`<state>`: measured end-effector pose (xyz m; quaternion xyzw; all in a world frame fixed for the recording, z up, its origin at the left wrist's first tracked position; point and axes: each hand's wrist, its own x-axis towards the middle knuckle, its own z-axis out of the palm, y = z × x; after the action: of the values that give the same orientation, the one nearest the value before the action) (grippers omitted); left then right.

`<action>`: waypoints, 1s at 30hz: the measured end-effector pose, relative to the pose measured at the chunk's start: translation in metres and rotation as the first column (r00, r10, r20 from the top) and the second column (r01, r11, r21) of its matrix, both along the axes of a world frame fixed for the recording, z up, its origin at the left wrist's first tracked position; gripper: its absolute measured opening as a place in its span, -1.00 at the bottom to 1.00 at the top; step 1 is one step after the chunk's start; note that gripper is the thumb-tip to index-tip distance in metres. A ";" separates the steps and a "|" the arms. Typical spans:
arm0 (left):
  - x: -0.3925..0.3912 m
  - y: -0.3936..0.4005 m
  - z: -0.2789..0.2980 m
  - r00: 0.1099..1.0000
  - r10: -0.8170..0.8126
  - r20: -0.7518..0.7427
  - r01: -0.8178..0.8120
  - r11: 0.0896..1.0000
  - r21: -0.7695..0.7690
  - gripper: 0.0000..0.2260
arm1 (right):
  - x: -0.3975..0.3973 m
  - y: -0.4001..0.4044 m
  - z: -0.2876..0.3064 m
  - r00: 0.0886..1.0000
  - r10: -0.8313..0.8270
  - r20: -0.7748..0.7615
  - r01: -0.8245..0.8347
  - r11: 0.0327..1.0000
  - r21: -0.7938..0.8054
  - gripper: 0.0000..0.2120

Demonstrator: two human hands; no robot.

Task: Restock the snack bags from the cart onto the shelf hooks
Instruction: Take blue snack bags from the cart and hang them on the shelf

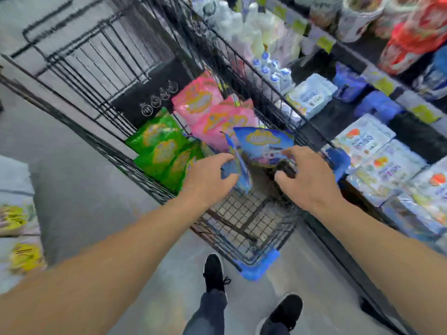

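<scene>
My left hand (210, 178) pinches 1 blue snack bag (235, 165) by its edge, and my right hand (310, 176) curls over a second blue bag (264, 147); both bags sit in the cart (242, 221) basket, beside the pink bags (212, 112) and green bags (162, 151); I judge it best to grip near the top edge, so the hang hole stays free for the hook; the blue bags look glossy, thin and crinkly, likely slippery, though the frame is blurred
</scene>
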<state>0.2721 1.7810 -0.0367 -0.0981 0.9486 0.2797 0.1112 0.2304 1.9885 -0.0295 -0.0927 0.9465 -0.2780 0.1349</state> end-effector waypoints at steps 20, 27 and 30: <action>-0.028 -0.121 -0.048 0.986 -0.004 0.164 -0.036 0.969 0.246 -0.55 | -0.030 -0.123 -0.088 0.963 -0.214 0.165 0.134 0.908 0.397 -0.84; -0.045 -0.094 -0.003 0.992 -0.022 0.124 -0.027 0.924 0.383 -0.56 | -0.018 -0.101 -0.001 0.997 -0.051 0.049 0.035 0.955 0.293 -0.89; -0.046 -0.076 0.025 0.995 -0.014 0.099 -0.027 0.917 0.398 -0.52 | -0.005 -0.084 0.041 0.999 -0.042 0.034 0.031 0.964 0.265 -0.81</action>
<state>0.2258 1.7052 -0.0113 -0.0903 0.8645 0.4624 0.1753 0.2253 1.9043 0.0112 -0.0509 0.9739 -0.1533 0.1594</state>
